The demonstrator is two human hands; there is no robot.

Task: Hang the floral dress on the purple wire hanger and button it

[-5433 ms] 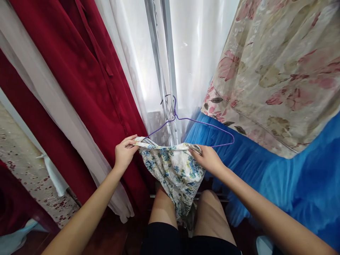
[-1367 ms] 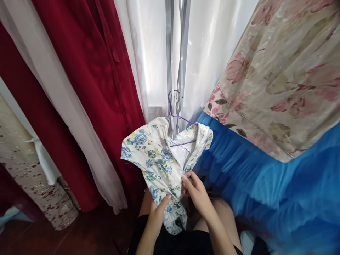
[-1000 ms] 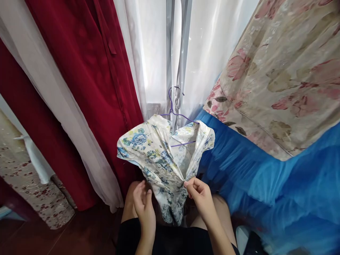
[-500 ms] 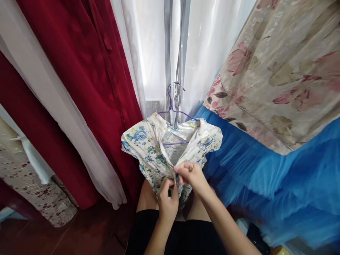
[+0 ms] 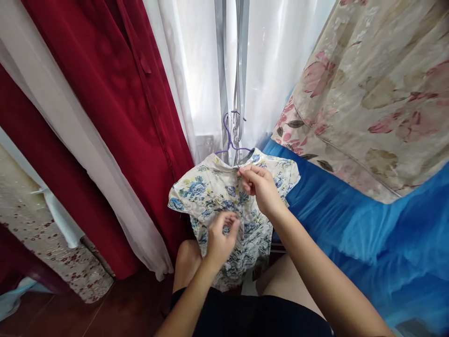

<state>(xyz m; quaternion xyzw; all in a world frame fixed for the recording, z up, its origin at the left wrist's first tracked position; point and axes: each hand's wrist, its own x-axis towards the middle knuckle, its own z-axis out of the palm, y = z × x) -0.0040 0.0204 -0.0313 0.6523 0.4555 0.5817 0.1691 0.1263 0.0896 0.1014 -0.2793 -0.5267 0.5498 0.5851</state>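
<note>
Purple hanger [image 5: 230, 144] just above frame centre, hook at the grey poles [image 5: 221, 56], floral top [image 5: 251, 229] hung on it by the shoulders, reddish-brown tiled floor [image 5: 108, 309] at lower left

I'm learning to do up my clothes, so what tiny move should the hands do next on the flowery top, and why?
Maybe the right hand should gently let go of the collar: the flowery top is on the purple hanger, and its front looks closed up to where that hand pinches.
</note>
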